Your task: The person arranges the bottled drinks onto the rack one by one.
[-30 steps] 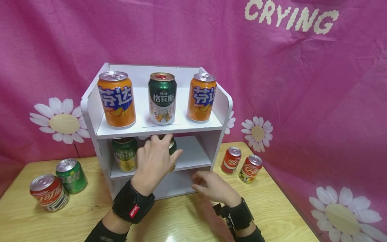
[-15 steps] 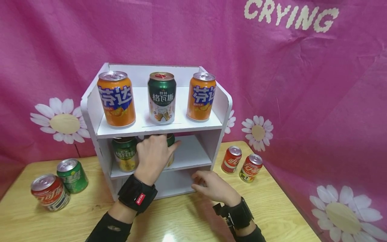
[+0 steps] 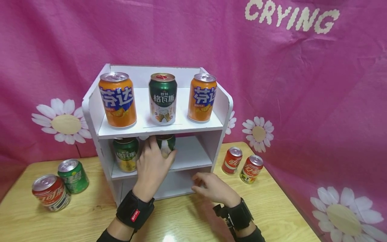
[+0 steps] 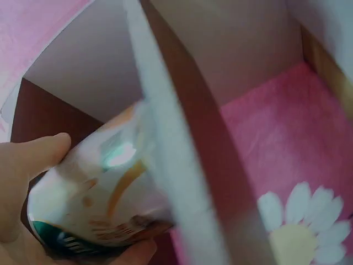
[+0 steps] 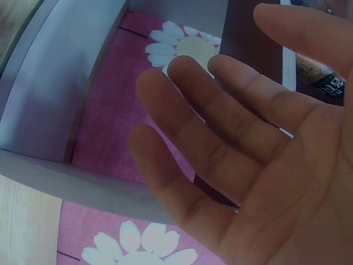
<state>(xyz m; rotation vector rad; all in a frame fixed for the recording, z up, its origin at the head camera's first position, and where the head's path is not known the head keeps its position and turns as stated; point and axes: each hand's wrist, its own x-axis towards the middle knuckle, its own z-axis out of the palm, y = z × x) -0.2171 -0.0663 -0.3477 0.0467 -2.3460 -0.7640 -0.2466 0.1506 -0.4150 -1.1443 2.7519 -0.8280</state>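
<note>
My left hand (image 3: 152,166) reaches into the middle level of the white shelf (image 3: 160,131). It grips a green and white kvass can (image 3: 167,144), with the thumb on one side and fingers on the other; the hand covers the lower part of that can in the head view. The left wrist view has the can (image 4: 105,187) close beside the shelf board. To its left on the same level stands a green and yellow can (image 3: 126,156). My right hand (image 3: 216,190) hovers before the bottom level, fingers loosely bent, holding nothing; its palm (image 5: 287,182) shows in the right wrist view.
Along the top level stand two orange soda cans (image 3: 118,104) (image 3: 202,101) with a green kvass can (image 3: 163,101) between them. A red can (image 3: 51,193) and a green can (image 3: 73,176) are on the table's left; two red cans (image 3: 231,160) (image 3: 251,169) are on its right.
The left hand has shifted slightly left and turned around the middle-level can, uncovering more of its upper front. The right hand has stayed in place.
</note>
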